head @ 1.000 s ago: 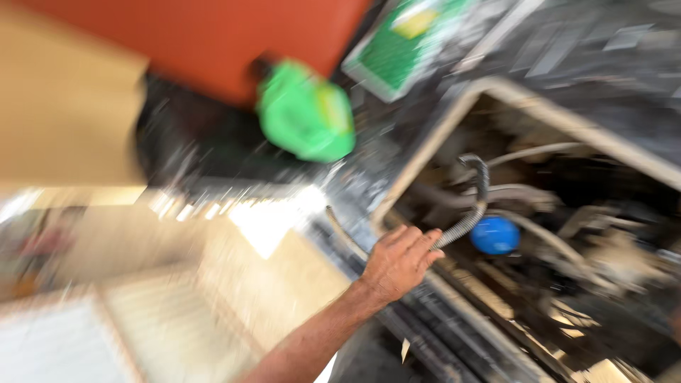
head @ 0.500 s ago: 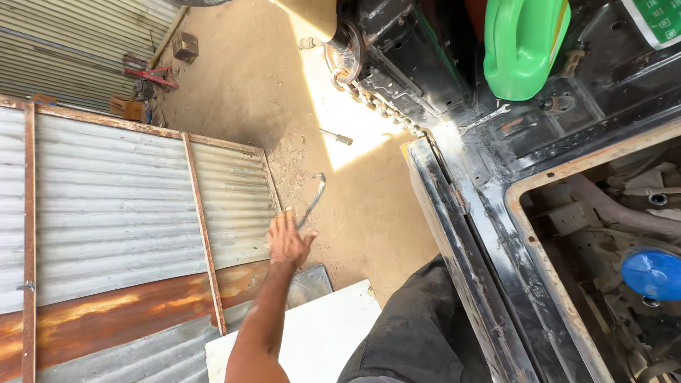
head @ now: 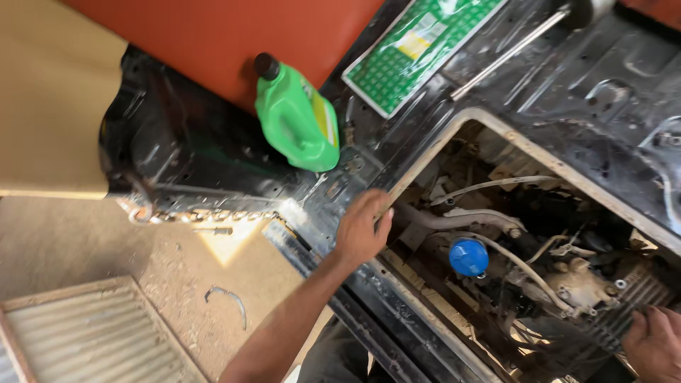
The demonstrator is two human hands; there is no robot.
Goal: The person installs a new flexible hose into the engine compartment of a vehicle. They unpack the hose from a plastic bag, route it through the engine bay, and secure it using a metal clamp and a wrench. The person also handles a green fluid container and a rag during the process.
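Observation:
My left hand rests on the pale rim of the engine opening in a black vehicle floor, its fingers curled over the edge. Just right of it, inside the opening, a blue round cap sits among grey hoses and dirty engine parts. My right hand is at the bottom right corner, partly cut off, lying on a ribbed engine part. A green plastic jug with a black cap stands on the floor above my left hand.
An orange seat fills the top. A green printed sheet and a thin metal rod lie on the black floor. Below left are sandy ground, a corrugated metal sheet and a curved metal piece.
The view swung from the sandy ground back to the engine opening. My left hand came up from near the ground onto the opening's rim. My right hand has come into view.

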